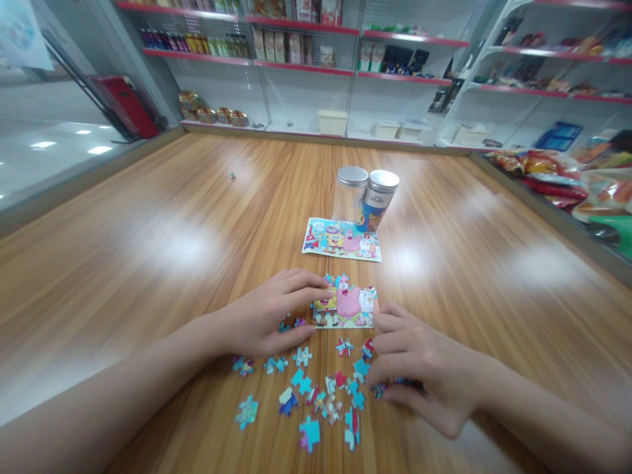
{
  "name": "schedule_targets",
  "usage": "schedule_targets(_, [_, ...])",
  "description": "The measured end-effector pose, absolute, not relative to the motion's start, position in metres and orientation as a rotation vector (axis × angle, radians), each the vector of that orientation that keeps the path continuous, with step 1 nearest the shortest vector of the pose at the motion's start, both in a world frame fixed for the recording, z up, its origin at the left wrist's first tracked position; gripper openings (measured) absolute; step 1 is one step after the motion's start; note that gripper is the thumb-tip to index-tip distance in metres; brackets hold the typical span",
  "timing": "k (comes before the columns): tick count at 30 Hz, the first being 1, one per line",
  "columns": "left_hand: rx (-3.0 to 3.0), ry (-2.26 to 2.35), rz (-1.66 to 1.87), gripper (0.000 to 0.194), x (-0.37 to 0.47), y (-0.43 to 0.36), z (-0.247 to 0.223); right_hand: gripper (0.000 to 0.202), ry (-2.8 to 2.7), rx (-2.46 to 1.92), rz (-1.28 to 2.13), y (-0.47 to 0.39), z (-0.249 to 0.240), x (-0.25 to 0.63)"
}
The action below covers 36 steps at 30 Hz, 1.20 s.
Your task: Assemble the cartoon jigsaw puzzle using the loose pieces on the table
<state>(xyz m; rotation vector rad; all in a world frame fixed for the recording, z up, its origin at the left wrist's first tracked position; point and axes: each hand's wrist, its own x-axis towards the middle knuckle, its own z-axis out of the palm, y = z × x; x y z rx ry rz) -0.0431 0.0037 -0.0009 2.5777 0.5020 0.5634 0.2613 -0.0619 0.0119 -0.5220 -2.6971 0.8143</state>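
Observation:
A partly joined jigsaw puzzle [349, 306] with a pink starfish character and a yellow sponge character lies flat on the table in front of me. My left hand [279, 309] reaches over its left side, fingers stretched out, the fingertips on the yellow character. Right of the loose pieces, my right hand [422, 365] is curled, its thumb and fingers closing around a small puzzle piece [378, 391], mostly hidden by the fingers. Several loose pieces lie below the puzzle, among them a blue piece [309, 433] and a greenish piece [247, 412].
Behind the puzzle lies a printed picture sheet [340, 241]. A clear jar [349, 197] and a blue-labelled canister [378, 204], both with metal lids, stand at its back edge. A tiny object [232, 176] sits far left on the wooden table [162, 197]. Packaged snacks [548, 174] lie beyond the right edge.

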Motion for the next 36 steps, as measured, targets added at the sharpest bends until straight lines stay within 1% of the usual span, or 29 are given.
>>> schedule_targets(10, [2.641,0.497,0.494,0.037,-0.0447,0.0034,-0.0012,0.014,-2.731,-0.545,0.737,-0.0645,0.0095,0.26])
schedule_targets(15, [2.647,0.481,0.513,0.032,-0.043,0.0036,0.0007,0.024,-2.739,-0.503,0.723,-0.0685,0.0149,0.2544])
schedule_targets(17, [2.644,0.474,0.528,0.03,-0.0426,0.0035,0.0006,0.024,-2.74,-0.485,0.717,-0.0695,0.0164,0.2529])
schedule_targets(24, [2.622,0.493,0.557,0.031,-0.0435,0.0019,-0.0008,0.015,-2.793,-0.489,0.672,-0.0702,0.0138,0.2556])
schedule_targets(29, [2.637,0.51,0.584,0.03,-0.0418,0.0018,0.0002,0.017,-2.804,-0.512,0.697,-0.0701,0.0124,0.2562])
schedule_targets(36, [2.65,0.51,0.599,0.031,-0.0415,0.0037,-0.0001,0.012,-2.788,-0.578,0.725,-0.0698,0.0108,0.2565])
